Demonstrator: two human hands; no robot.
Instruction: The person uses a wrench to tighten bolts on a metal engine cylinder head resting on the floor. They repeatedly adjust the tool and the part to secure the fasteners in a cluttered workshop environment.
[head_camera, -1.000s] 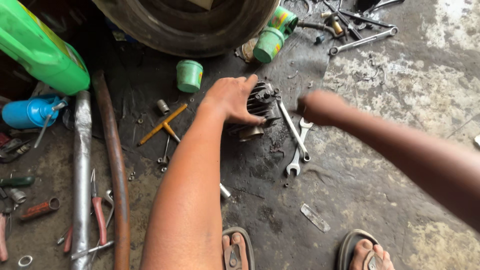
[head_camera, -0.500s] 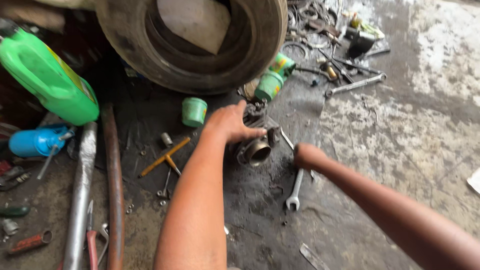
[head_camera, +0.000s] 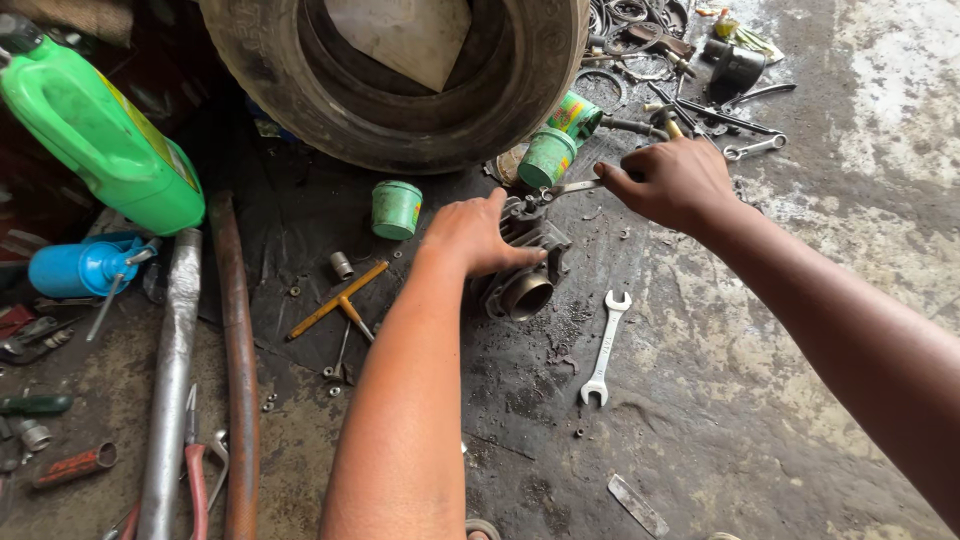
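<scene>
My left hand (head_camera: 478, 235) presses down on a grey metal engine cylinder (head_camera: 524, 282) lying on the oily concrete floor, its round bore facing toward me. My right hand (head_camera: 675, 182) is closed on the handle of a metal wrench (head_camera: 562, 188), whose head sits at the cylinder's top, just beyond my left fingers. A loose open-ended spanner (head_camera: 604, 346) lies on the floor just right of the cylinder.
A big old tyre (head_camera: 400, 75) lies behind the cylinder. Small green tins (head_camera: 397, 208) (head_camera: 546, 157), a green oil jug (head_camera: 100, 135), a blue oil can (head_camera: 85, 266), metal pipes (head_camera: 170, 380), a yellow T-handle tool (head_camera: 338, 300), pliers (head_camera: 195, 470) and scattered spanners (head_camera: 750, 148) surround the spot.
My right hand has risen from the floor by the loose spanner to the cylinder's top, now gripping a wrench. My left hand stays on the cylinder. The camera tilted up.
</scene>
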